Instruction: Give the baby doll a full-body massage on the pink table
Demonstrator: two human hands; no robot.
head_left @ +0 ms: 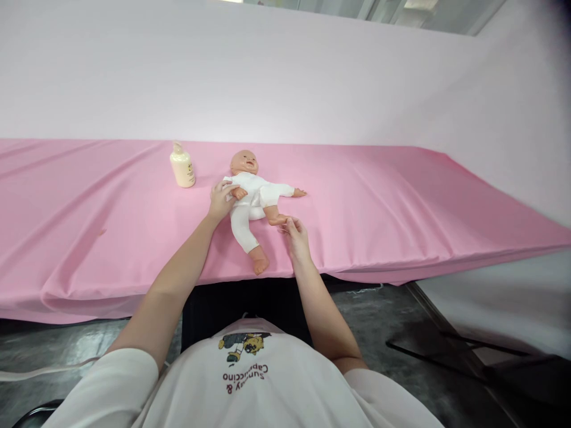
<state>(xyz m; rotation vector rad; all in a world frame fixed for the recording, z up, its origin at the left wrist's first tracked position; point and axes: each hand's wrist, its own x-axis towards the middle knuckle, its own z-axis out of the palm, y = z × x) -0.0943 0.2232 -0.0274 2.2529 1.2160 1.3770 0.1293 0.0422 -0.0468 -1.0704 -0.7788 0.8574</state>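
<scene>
A baby doll (pixel 251 189) with a white cloth body lies on its back on the pink tablecloth (pixel 357 208), its head toward the wall. My left hand (pixel 222 199) is at the doll's arm on the left side, fingers curled around it near the small hand. With thumb and fingertips, my right hand (pixel 295 235) pinches the toes of the doll's foot on the right, and that leg is bent and raised. The doll's other leg stretches toward me, its foot near the table's front edge.
A cream pump bottle (pixel 182 168) stands upright on the cloth, left of the doll's head. Behind the table rises a white wall (pixel 223 71). Dark metal legs (pixel 428 356) show on the floor at the lower right.
</scene>
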